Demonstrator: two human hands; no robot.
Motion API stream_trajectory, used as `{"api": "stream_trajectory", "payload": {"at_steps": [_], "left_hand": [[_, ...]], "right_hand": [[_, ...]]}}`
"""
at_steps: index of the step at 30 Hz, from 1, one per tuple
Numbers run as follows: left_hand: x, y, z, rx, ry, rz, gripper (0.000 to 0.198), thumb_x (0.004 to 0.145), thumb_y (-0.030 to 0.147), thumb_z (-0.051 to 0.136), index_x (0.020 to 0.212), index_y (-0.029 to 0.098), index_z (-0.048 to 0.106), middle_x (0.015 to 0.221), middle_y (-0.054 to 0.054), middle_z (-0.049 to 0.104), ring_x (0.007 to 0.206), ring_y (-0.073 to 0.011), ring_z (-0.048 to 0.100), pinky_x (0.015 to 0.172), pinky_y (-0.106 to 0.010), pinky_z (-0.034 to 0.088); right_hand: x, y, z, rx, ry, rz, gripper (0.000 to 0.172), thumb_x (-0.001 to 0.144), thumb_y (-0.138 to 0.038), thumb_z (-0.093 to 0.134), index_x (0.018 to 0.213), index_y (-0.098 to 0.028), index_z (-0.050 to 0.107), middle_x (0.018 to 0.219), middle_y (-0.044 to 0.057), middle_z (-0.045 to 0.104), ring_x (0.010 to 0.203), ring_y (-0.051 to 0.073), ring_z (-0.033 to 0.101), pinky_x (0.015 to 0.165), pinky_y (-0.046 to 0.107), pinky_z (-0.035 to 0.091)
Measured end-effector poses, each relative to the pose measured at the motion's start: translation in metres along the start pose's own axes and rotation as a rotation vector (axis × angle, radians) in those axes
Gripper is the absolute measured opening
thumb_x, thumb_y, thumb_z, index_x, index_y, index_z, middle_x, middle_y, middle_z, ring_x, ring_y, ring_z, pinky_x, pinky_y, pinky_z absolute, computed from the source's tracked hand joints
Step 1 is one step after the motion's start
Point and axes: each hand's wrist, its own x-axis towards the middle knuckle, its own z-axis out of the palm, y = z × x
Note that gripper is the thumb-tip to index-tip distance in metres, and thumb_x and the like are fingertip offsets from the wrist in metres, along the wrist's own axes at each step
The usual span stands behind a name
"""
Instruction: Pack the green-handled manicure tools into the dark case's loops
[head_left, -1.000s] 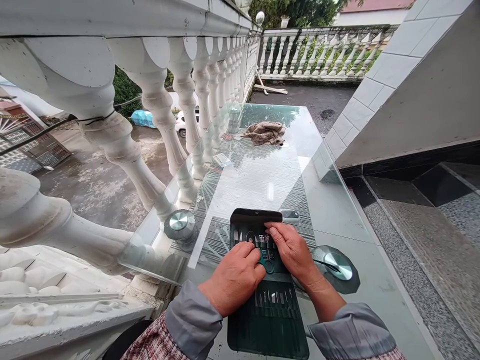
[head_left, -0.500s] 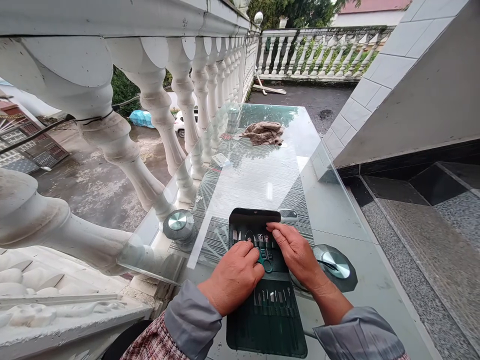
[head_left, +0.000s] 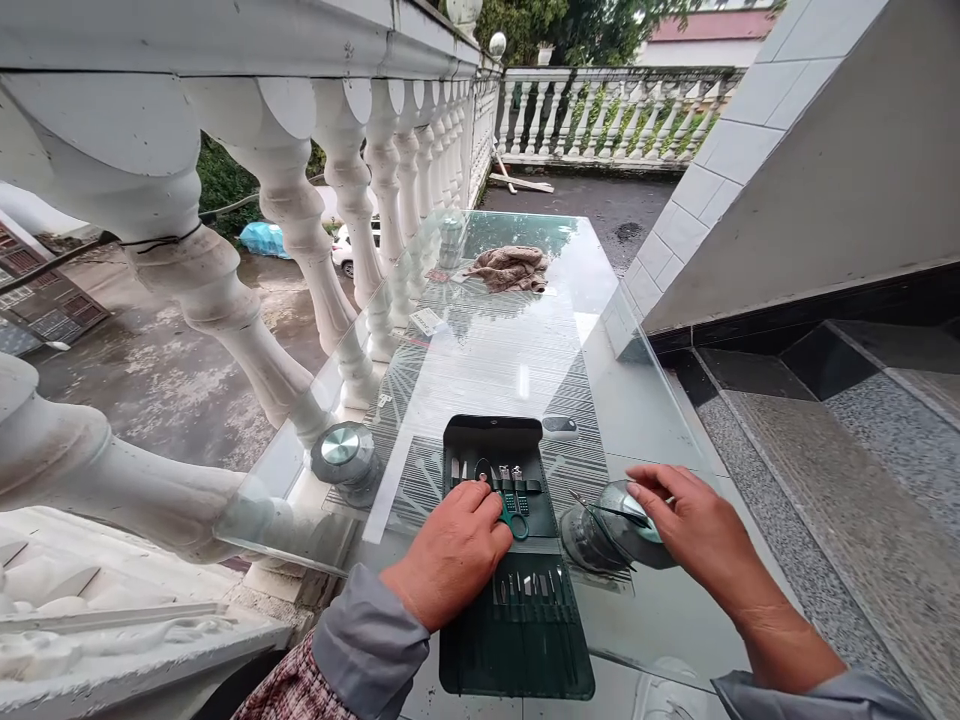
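A dark green manicure case (head_left: 517,655) lies unfolded on the glass table. Nail clippers (head_left: 516,490) sit under loops in its upper half, and several slim metal tools (head_left: 529,588) stand in slots in the lower half. My left hand (head_left: 450,550) rests over the case's left side, its fingers closed on the green-handled scissors (head_left: 517,524); they cover the middle of the scissors. To the right of the case, my right hand (head_left: 697,520) has its thumb and fingers bent together at the end of slim dark tweezers (head_left: 600,508), above a round table leg.
A dark-and-grey oval object (head_left: 560,425) lies beyond the case. Farther back is a crumpled brown cloth (head_left: 510,270). White balusters (head_left: 300,230) line the left side; stone steps (head_left: 795,430) rise on the right. Another metal-topped table leg (head_left: 345,450) stands left.
My right hand has left the case's upper right edge and moved right to the tweezers, which have shifted from where they lay over the leg. My left hand stays at the scissors.
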Motion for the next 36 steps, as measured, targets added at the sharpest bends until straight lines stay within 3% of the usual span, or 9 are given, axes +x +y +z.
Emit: {"api": "stream_trajectory", "payload": {"at_steps": [6,13,23,29,36], "left_hand": [[0.002,0.0,0.0,0.012,-0.003,0.006,0.016,0.089,0.014,0.052,0.073,0.016,0.053,0.085,-0.006,0.055,0.09,-0.0186,0.051,0.089,-0.035,0.044],[0.001,0.0,0.0,-0.006,0.015,0.006,0.014,0.086,0.015,0.058,0.072,0.015,0.053,0.085,-0.007,0.056,0.089,-0.0202,0.051,0.083,-0.035,0.046],[0.001,0.001,0.001,-0.008,-0.023,-0.001,0.015,0.089,0.018,0.054,0.075,0.016,0.053,0.088,-0.007,0.056,0.09,-0.0201,0.051,0.082,-0.035,0.046],[0.001,0.001,0.0,-0.012,-0.034,-0.004,0.015,0.09,0.017,0.051,0.075,0.016,0.053,0.088,-0.007,0.056,0.09,-0.0191,0.051,0.084,-0.035,0.045],[0.001,0.0,0.002,-0.011,-0.027,0.0,0.014,0.089,0.017,0.053,0.075,0.016,0.053,0.087,-0.007,0.056,0.091,-0.0202,0.051,0.084,-0.035,0.045]], "right_hand": [[-0.015,-0.012,0.014,-0.142,-0.095,-0.221,0.02,0.08,-0.043,0.054,0.082,-0.024,0.059,0.085,0.004,0.063,0.086,0.023,0.055,0.073,0.036,0.042],[-0.016,-0.02,0.022,-0.252,-0.113,-0.238,0.013,0.08,-0.034,0.054,0.073,-0.023,0.053,0.077,0.003,0.059,0.077,0.021,0.051,0.066,0.034,0.039],[-0.019,-0.021,0.023,-0.236,-0.098,-0.207,0.016,0.08,-0.033,0.049,0.066,-0.024,0.047,0.071,0.002,0.056,0.07,0.02,0.05,0.061,0.031,0.036],[-0.019,-0.025,0.02,-0.162,-0.142,-0.185,0.013,0.08,-0.029,0.045,0.068,-0.024,0.048,0.069,0.001,0.058,0.068,0.019,0.051,0.058,0.03,0.035],[-0.024,-0.046,0.019,0.132,-0.272,-0.142,0.016,0.084,-0.028,0.044,0.073,-0.024,0.055,0.073,0.001,0.061,0.07,0.017,0.055,0.064,0.03,0.043]]}}
